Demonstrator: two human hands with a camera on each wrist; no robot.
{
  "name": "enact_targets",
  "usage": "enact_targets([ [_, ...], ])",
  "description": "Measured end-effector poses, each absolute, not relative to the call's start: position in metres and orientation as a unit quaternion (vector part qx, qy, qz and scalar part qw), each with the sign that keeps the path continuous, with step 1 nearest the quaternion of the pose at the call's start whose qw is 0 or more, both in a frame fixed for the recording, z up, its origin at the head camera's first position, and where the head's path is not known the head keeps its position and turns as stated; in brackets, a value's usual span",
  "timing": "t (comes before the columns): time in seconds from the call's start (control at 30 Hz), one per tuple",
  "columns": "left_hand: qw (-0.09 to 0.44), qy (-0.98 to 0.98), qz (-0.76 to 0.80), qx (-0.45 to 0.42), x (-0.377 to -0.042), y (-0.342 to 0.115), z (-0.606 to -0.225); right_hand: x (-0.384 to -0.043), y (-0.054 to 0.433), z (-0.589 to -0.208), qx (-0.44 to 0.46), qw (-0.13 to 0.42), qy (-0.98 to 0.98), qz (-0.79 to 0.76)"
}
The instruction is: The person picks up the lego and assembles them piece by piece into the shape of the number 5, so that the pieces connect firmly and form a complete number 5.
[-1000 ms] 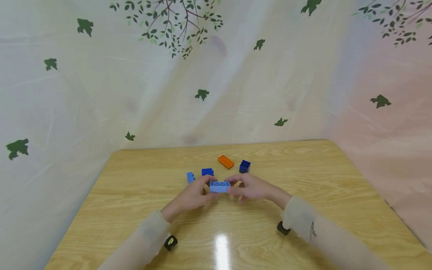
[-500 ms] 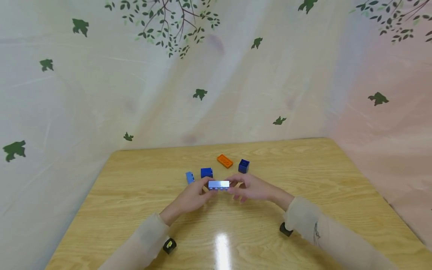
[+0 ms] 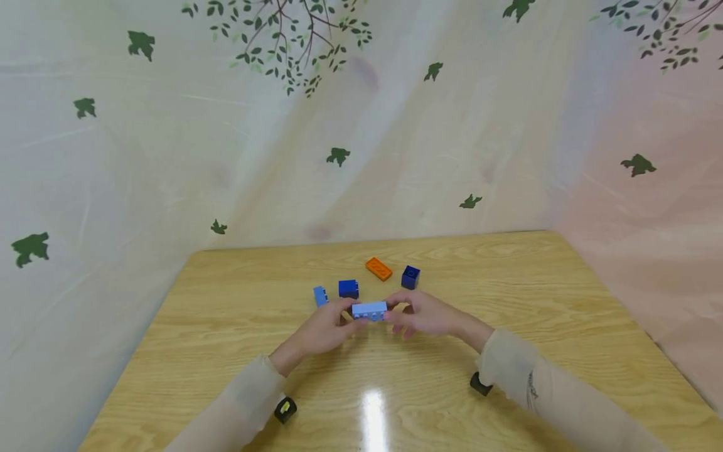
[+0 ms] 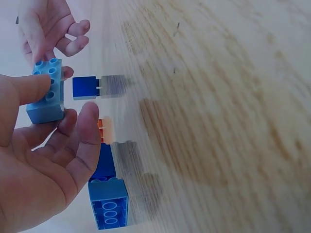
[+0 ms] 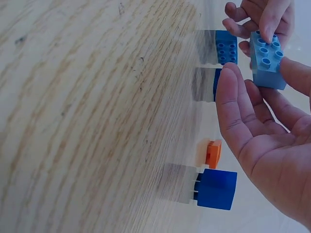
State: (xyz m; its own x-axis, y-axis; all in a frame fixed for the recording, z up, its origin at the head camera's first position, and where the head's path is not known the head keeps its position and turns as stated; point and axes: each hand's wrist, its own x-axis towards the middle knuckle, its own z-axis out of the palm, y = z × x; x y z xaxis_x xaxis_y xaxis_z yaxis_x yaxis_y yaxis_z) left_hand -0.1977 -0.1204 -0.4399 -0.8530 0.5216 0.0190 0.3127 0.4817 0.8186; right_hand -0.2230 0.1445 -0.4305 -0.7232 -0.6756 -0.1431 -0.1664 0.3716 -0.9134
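Observation:
A light blue toy building brick [image 3: 369,307] is held between both hands above the table, its studded side turned toward me and its smooth long side up. My left hand [image 3: 323,326] pinches the left end; in the left wrist view its thumb lies over the studs of the brick [image 4: 47,115]. My right hand [image 3: 427,312] pinches the right end with thumb and fingers, as the brick [image 5: 268,78] in the right wrist view also shows. Just beyond the left hand stand a second light blue brick [image 3: 320,295] and a dark blue brick [image 3: 348,289].
Farther back on the wooden table [image 3: 226,314] lie a flat orange brick [image 3: 378,269] and another dark blue brick [image 3: 410,277]. A pale cloth [image 3: 271,188] printed with leaves hangs behind the table. Black wrist devices show below both sleeves.
The held brick has turned over: its hollow underside with rings showed before, and now its studs show along the lower edge. Both hands stay in nearly the same place.

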Motion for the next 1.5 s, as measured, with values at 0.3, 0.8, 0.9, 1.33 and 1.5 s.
enact_targets([
  [0.3,0.171,0.834,0.478,0.214,-0.193,-0.120,-0.438,-0.222,0.151,-0.435,-0.269,0.264,0.788,-0.486],
  [0.8,0.216,0.846,0.425,0.238,-0.189,-0.113,-0.452,-0.213,0.158,-0.454,-0.279,0.318,0.774,-0.471],
  [0.9,0.212,0.847,0.425,0.237,-0.189,-0.112,-0.454,-0.213,0.157,-0.455,-0.283,0.317,0.774,-0.469],
  [1.33,0.272,0.819,0.445,0.237,-0.192,-0.119,-0.452,-0.216,0.148,-0.456,-0.244,0.317,0.795,-0.456],
  [1.5,0.289,0.810,0.460,0.222,-0.195,-0.122,-0.453,-0.217,0.147,-0.457,-0.241,0.317,0.798,-0.452],
])
